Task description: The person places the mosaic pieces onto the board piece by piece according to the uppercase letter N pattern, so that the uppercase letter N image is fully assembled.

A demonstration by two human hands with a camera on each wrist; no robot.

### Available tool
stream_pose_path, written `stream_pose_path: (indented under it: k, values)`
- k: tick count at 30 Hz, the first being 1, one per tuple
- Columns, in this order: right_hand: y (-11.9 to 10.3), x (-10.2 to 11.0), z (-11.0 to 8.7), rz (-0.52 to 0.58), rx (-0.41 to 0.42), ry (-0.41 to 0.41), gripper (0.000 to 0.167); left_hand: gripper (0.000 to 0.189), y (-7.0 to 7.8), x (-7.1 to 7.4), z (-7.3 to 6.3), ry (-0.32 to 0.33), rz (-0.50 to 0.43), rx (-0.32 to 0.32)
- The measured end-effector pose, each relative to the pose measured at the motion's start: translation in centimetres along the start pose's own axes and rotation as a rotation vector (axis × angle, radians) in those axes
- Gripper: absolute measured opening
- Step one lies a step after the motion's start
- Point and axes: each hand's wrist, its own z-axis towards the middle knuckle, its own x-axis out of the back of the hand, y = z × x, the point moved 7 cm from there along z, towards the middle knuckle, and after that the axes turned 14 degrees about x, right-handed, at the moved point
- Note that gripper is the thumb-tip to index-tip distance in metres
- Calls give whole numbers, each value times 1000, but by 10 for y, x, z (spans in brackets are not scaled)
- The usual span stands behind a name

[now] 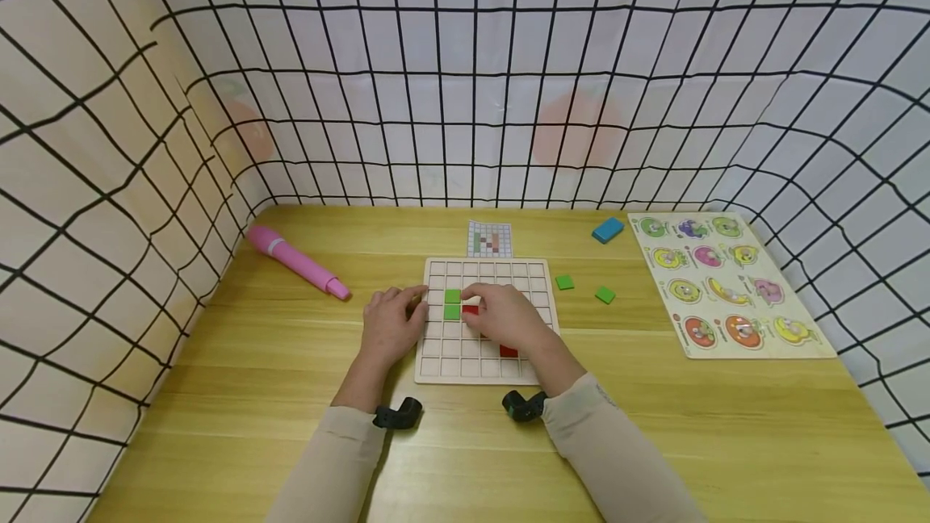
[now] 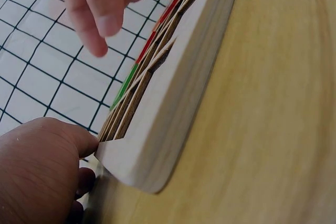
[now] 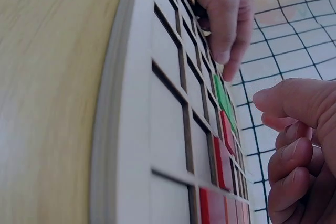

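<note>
A wooden grid board (image 1: 439, 370) lies flat on the table. Two green tiles (image 1: 452, 303) sit one behind the other in its cells, with a red tile (image 1: 471, 310) beside them. Another red tile (image 1: 508, 352) lies nearer the front, partly covered by my right wrist. At the board's left edge rests my left hand (image 1: 392, 325), its thumb touching the rim in the left wrist view. My right hand (image 1: 504, 315) is over the board, thumb and index finger apart around the red tile. No tile shows between those fingertips in the right wrist view.
Behind the board lies a small printed grid card (image 1: 489, 240). To its right are two loose green tiles (image 1: 564, 282) and a blue block (image 1: 607, 230). A fruit-picture board (image 1: 697, 265) lies far right, a pink microphone (image 1: 301, 265) left. Black-lined white walls (image 1: 494, 103) enclose the table.
</note>
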Motion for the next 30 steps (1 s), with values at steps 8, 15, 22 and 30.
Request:
stream_pose_path:
  k: [8,15,22,30]
  values:
    - [20,11,-19,61,-76,26,34,37,0,0,1,0,-3,0]
    - [41,26,-37,100,-118,76,36,37,-1,-1,1,-2,-1,3]
    - [71,44,-52,82,-220,118,38,37,-1,-2,1,1,-9,-5]
    - [102,66,-66,115,-251,191,43,37,-2,-3,2,-10,-3,2]
